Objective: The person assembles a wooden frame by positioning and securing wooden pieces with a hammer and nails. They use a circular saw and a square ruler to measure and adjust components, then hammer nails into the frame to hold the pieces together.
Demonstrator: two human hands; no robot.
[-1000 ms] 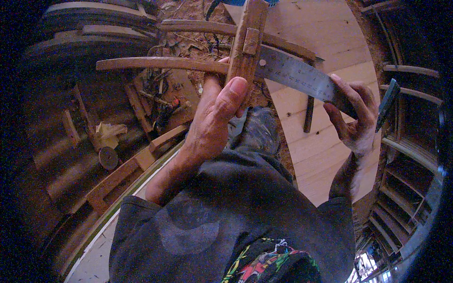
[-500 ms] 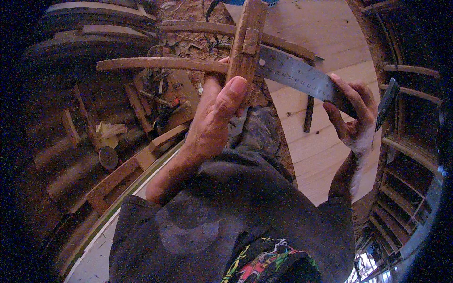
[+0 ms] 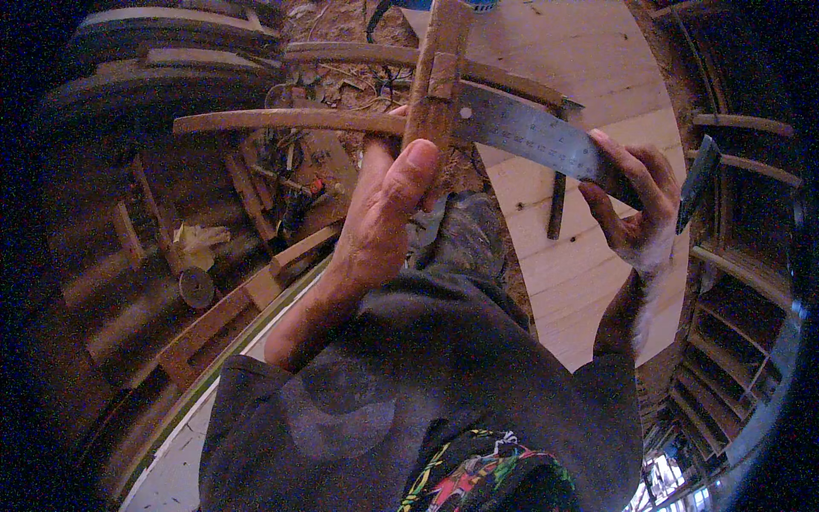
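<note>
My left hand [image 3: 384,200] is closed round a brown wooden bar [image 3: 441,51], with the thumb lying along its near face. A curved wooden slat [image 3: 290,121] runs left from behind the bar; whether the two are joined cannot be told. My right hand [image 3: 636,192] grips the steel ruled blade of a try square [image 3: 529,132] between thumb and fingers. The blade's holed end meets the right side of the bar. Beyond the right wrist shows a dark flat piece [image 3: 699,183], seemingly the square's stock, its join hidden by the hand.
A pale plank panel [image 3: 572,290] lies below on the right, a dark strip [image 3: 557,205] over it. Another curved slat [image 3: 350,53] crosses behind the bar. Curved wooden pieces [image 3: 162,72] are stacked at far left; a wooden rack [image 3: 725,341] stands right. Debris litters the ground.
The wooden bar, the square and both hands have shifted slightly left together. Both grips stay the same.
</note>
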